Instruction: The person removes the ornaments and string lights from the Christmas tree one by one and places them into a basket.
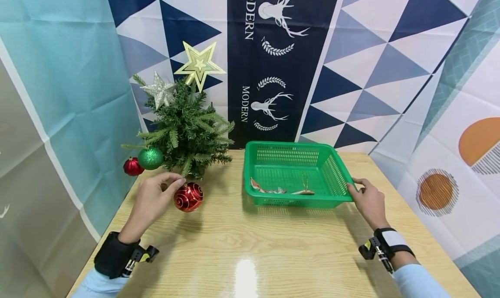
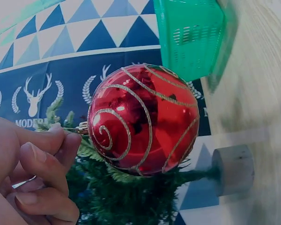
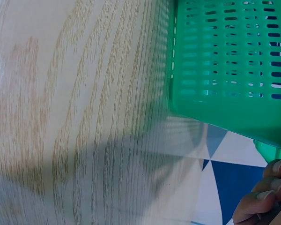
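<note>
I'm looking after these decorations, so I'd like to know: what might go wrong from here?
The swirled red ball could drop, since the left hand pinches it only at its top. That hand might also brush the nearby green ball. The right hand holds the basket by one corner, so a tug might jostle the items inside.

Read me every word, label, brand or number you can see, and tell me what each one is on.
"MODERN": upper print, running sideways on the navy backdrop panel.
"MODERN": lower print, smaller, also sideways on that panel.
"MODER": left wrist view, on the backdrop under a deer head; the ending is covered.
I can't make out any lettering on the red swirled bauble or green plastic basket.
</note>
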Demonstrator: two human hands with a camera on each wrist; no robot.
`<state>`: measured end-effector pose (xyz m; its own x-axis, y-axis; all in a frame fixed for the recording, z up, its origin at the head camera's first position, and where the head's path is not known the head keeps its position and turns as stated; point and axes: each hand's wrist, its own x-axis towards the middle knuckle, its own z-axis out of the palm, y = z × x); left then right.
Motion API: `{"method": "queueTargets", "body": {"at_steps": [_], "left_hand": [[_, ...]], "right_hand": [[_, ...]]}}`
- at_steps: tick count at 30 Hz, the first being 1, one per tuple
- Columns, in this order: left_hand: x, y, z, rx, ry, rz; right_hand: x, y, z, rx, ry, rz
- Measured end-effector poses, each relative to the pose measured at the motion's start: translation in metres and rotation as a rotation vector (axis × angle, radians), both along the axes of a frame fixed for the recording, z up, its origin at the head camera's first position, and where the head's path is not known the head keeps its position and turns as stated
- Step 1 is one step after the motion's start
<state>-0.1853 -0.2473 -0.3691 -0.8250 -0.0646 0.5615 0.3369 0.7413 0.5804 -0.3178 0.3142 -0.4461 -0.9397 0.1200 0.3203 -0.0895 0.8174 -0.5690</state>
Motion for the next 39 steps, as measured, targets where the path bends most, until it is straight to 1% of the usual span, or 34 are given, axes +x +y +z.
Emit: {"method": "queueTargets", "body": {"at_steps": [2, 6, 9, 11, 15, 16, 19, 22, 23, 26, 27, 29, 31, 33, 35, 36, 38, 39], "left_hand": [[0.002, 0.0, 0.003, -0.005, 0.022, -0.006], [0.005, 0.0, 0.011, -0.014, 0.071, 0.006], [0.007, -0.002, 0.014, 0.001, 0.097, 0.014], [0.007, -0.003, 0.015, 0.022, 0.111, 0.015], [0.007, -0.006, 0.016, 0.053, 0.161, 0.026], [0.002, -0.011, 0.009, 0.071, 0.192, 0.003], [0.002, -0.012, 0.011, 0.029, 0.222, 0.017], [0.004, -0.009, 0.015, -0.075, 0.252, 0.056], [0.01, -0.003, 0.024, -0.129, 0.244, 0.094], [0.009, 0.0, 0.026, -0.199, 0.288, 0.123], [0.009, 0.0, 0.025, -0.197, 0.3, 0.121], [0.006, -0.001, 0.022, -0.156, 0.317, 0.095], [-0.008, -0.01, 0.006, -0.099, 0.369, 0.058], [-0.01, -0.011, 0.003, -0.055, 0.367, 0.018], [-0.01, -0.01, 0.004, -0.049, 0.362, -0.009], [-0.009, -0.009, 0.005, -0.058, 0.367, -0.014], [0.003, 0.002, 0.019, -0.077, 0.329, -0.022], [0.004, 0.003, 0.02, -0.079, 0.325, -0.03]], "right_hand": [[0.0, 0.0, 0.0, 0.003, 0.002, -0.002], [0.0, 0.001, 0.0, 0.007, 0.009, -0.003], [0.0, 0.001, 0.0, 0.005, 0.009, -0.004], [0.0, 0.001, 0.0, 0.005, 0.006, -0.006], [-0.001, 0.0, 0.0, 0.005, 0.001, -0.013], [-0.001, 0.0, 0.001, 0.006, 0.001, -0.015], [-0.002, 0.0, 0.0, 0.006, 0.002, -0.019], [-0.003, 0.001, 0.0, 0.008, 0.005, -0.02], [-0.003, 0.001, 0.0, 0.008, 0.007, -0.021], [-0.002, 0.001, -0.001, 0.006, 0.008, -0.016], [-0.002, 0.001, -0.001, 0.006, 0.008, -0.015], [-0.001, 0.001, -0.001, 0.006, 0.006, -0.014], [-0.001, 0.0, -0.001, 0.004, 0.005, -0.012], [0.0, 0.0, -0.001, 0.002, 0.005, -0.013], [0.0, 0.0, -0.001, 0.0, 0.007, -0.013], [0.001, 0.0, -0.001, -0.002, 0.007, -0.014], [0.001, -0.001, 0.0, -0.003, 0.009, -0.015], [0.001, -0.001, -0.001, -0.004, 0.01, -0.015]]}}
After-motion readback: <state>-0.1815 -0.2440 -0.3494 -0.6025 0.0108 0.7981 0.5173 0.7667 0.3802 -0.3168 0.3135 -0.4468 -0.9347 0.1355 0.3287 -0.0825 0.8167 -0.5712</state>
